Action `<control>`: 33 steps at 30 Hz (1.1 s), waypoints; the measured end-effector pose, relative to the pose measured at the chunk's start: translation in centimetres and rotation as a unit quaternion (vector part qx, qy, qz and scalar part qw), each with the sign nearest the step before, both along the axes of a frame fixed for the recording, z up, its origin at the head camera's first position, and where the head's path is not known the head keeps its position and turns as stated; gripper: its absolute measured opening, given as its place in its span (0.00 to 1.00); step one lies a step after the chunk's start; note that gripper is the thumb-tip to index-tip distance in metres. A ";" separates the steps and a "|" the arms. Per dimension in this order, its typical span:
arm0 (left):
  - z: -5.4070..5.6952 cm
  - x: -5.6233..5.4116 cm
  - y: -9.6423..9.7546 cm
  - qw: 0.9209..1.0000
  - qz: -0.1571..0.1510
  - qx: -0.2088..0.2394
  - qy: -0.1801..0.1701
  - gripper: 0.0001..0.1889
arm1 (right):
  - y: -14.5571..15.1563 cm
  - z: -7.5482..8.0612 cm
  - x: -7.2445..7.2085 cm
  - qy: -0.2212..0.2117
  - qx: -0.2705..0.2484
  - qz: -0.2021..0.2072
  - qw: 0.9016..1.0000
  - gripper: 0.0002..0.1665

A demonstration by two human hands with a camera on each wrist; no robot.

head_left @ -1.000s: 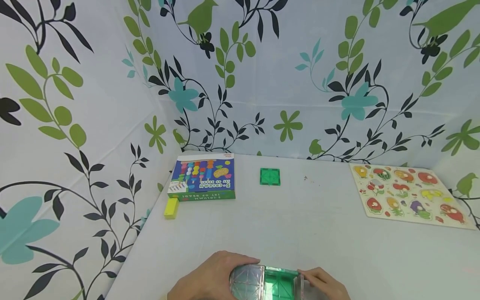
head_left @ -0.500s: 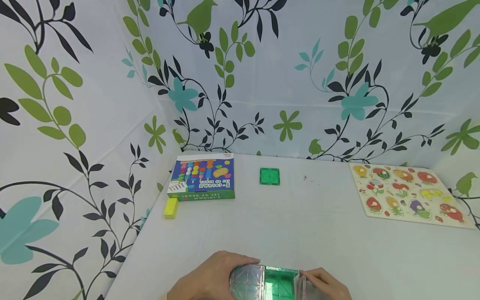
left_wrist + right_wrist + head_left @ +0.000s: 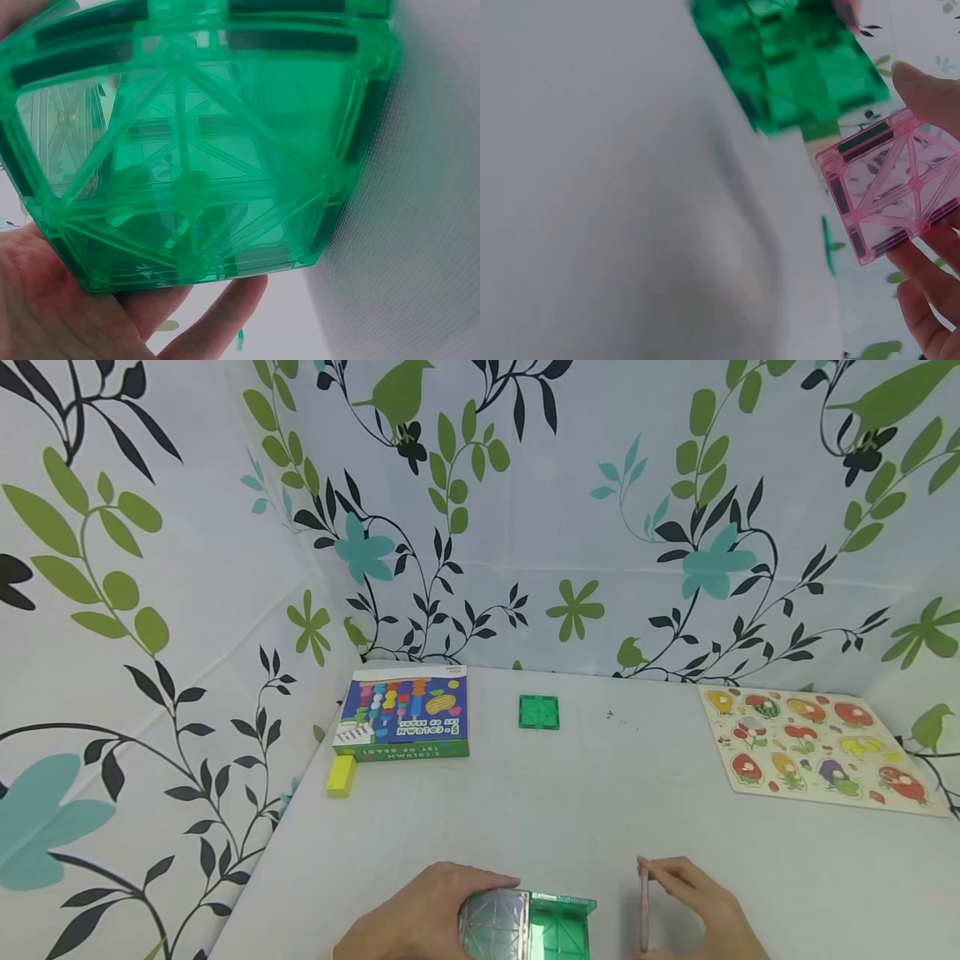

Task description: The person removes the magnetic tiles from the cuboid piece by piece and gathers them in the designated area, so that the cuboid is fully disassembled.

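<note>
At the bottom of the head view my left hand (image 3: 420, 914) grips a box-like build of see-through magnetic tiles by its left side. Its left part (image 3: 495, 922) looks clear, its right part (image 3: 558, 927) green. In the left wrist view the green tiles (image 3: 187, 157) fill most of the picture, with fingers under them. My right hand (image 3: 701, 902) pinches a square pink magnetic tile (image 3: 644, 910) on edge, a short gap to the right of the build. The right wrist view shows this pink tile (image 3: 900, 184) held between thumb and fingers, apart from the green build (image 3: 795, 64).
A flat green tile (image 3: 538, 712) lies at the back middle of the white table (image 3: 555, 802). Left of it are a bead-set box (image 3: 405, 714) and a yellow block (image 3: 341, 777). A fruit puzzle board (image 3: 821, 752) lies at the right. A patterned cloth hangs behind.
My right hand has moved right and slightly up, taking the pink tile away from the right side of the green build. My left hand keeps its grip in place.
</note>
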State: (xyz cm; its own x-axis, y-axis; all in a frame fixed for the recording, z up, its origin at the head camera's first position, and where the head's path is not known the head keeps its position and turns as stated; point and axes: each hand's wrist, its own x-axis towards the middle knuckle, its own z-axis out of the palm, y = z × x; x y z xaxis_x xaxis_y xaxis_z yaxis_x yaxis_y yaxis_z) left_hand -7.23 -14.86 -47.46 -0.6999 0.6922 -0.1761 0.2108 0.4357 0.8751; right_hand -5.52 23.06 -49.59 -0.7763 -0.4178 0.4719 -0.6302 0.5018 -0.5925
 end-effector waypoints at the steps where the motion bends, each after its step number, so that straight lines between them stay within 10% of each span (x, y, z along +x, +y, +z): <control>1: 0.0 0.0 0.0 1.000 0.000 0.001 0.000 0.39 | 0.2 0.8 -0.5 -0.004 0.012 -0.019 1.000 0.57; 10: 0.0 0.0 0.1 1.000 0.004 0.005 -0.016 0.37 | 1.5 4.9 -9.7 0.027 0.119 -0.100 0.987 0.58; 18: 0.0 -0.1 0.0 1.000 0.014 -0.014 -0.014 0.40 | 0.8 4.8 -18.6 -0.070 0.193 -0.086 0.975 0.56; 33: 0.0 -0.3 -0.2 0.999 0.018 -0.051 -0.003 0.41 | -0.9 1.8 -26.9 -0.152 0.238 -0.076 0.956 0.54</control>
State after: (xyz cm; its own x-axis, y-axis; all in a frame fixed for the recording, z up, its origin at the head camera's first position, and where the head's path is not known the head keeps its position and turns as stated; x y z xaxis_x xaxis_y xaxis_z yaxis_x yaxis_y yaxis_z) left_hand -7.49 -15.07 -47.50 -0.7228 0.6444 -0.2495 0.1877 0.5306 0.8266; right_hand -32.42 22.18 -47.82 -0.9164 -0.4003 -0.0013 -0.3631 0.8326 -0.4184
